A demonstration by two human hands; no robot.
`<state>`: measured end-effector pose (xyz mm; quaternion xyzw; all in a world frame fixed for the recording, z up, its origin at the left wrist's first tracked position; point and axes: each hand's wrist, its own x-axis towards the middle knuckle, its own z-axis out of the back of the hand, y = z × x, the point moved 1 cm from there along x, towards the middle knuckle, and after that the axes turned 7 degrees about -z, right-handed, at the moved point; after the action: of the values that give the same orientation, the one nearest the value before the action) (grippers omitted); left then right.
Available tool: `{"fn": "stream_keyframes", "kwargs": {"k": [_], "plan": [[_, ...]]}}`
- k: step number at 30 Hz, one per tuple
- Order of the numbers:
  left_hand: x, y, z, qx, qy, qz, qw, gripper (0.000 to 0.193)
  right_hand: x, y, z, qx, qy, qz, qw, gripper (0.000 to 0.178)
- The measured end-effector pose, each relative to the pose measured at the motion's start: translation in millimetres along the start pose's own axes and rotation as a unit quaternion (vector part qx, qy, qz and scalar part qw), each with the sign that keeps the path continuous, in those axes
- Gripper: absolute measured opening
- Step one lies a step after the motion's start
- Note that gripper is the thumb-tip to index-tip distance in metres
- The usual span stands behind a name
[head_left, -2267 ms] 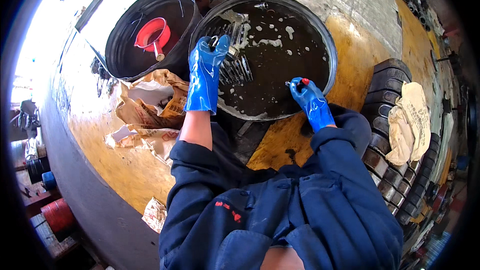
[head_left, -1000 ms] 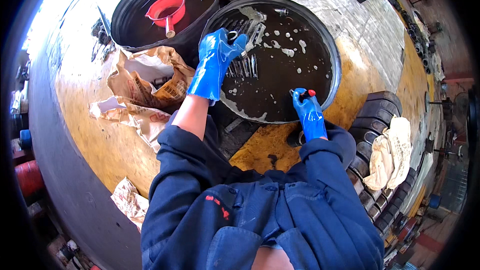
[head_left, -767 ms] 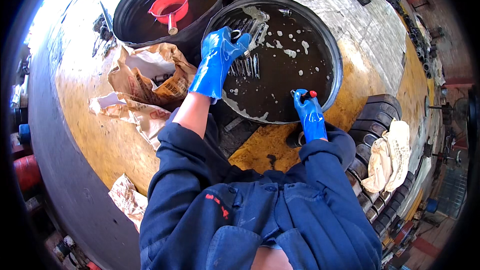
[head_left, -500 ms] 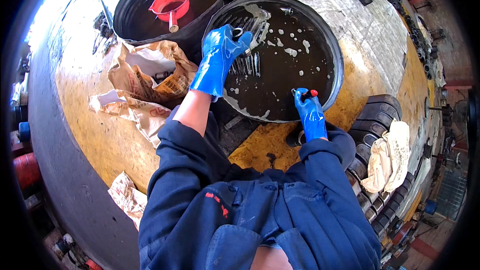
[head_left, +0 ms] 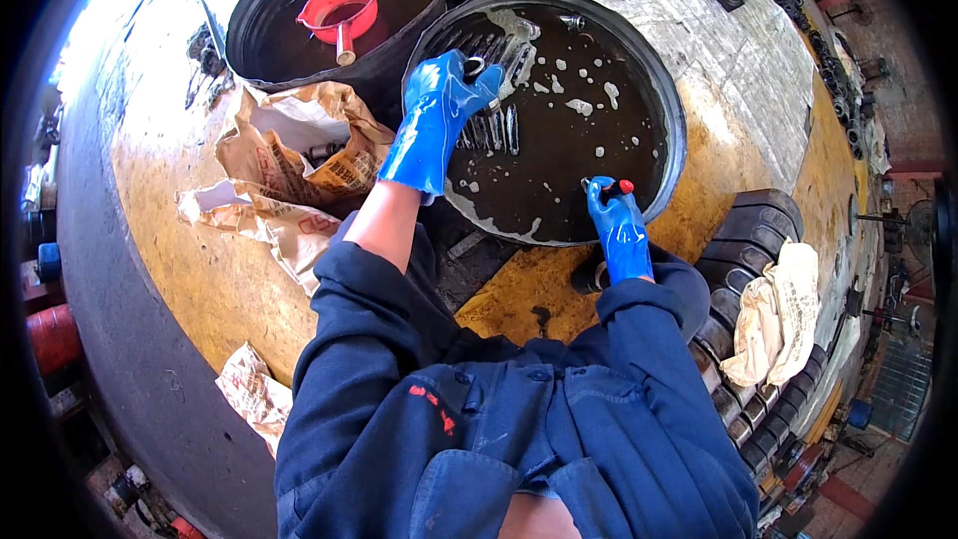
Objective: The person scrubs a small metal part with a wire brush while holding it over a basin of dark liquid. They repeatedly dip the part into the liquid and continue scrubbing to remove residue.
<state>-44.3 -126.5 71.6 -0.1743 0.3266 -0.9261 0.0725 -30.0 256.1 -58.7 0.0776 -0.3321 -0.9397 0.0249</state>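
Note:
My left hand (head_left: 439, 120), in a long blue rubber glove, grips a small metal part with a round open end (head_left: 474, 66) above the left side of a wide round tub (head_left: 677, 130). Dark liquid with patches of foam fills the tub. Below that hand, several slim metal parts (head_left: 499, 130) lie in a row, partly in the liquid. At the tub's near right edge, my right hand (head_left: 621, 225), also blue-gloved, is closed around a red-ended tool (head_left: 627, 186); its other end is mostly hidden. A small metal fitting (head_left: 573, 23) rests near the far rim.
A second dark tub (head_left: 239, 50) at the far left holds liquid and a red dipper (head_left: 367, 12). Torn brown paper bags (head_left: 269, 165) lie left of the tubs. Stacked black ribbed parts (head_left: 753, 225) stand at the right, with a crumpled pale bag (head_left: 773, 319) on them.
Both hands stay almost in place with the same holds. Some foam spots on the liquid have drifted very slightly.

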Motion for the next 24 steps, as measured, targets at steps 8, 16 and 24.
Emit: {"fn": "stream_keyframes", "kwargs": {"k": [8, 16, 24], "plan": [[0, 1, 0, 0.011, 0.006, 0.002, 1.0, 0.056, -1, 3, 0, 0.0, -0.003, 0.003, 1.0, 0.025], [-1, 3, 0, 0.012, 0.003, 0.006, 1.0, 0.058, 4, -7, -7, 0.003, 0.012, -0.024, 1.0, 0.024], [-1, 2, 3, 0.014, 0.002, 0.006, 1.0, 0.057, 1, -1, -4, 0.002, 0.004, -0.017, 1.0, 0.022]]}}
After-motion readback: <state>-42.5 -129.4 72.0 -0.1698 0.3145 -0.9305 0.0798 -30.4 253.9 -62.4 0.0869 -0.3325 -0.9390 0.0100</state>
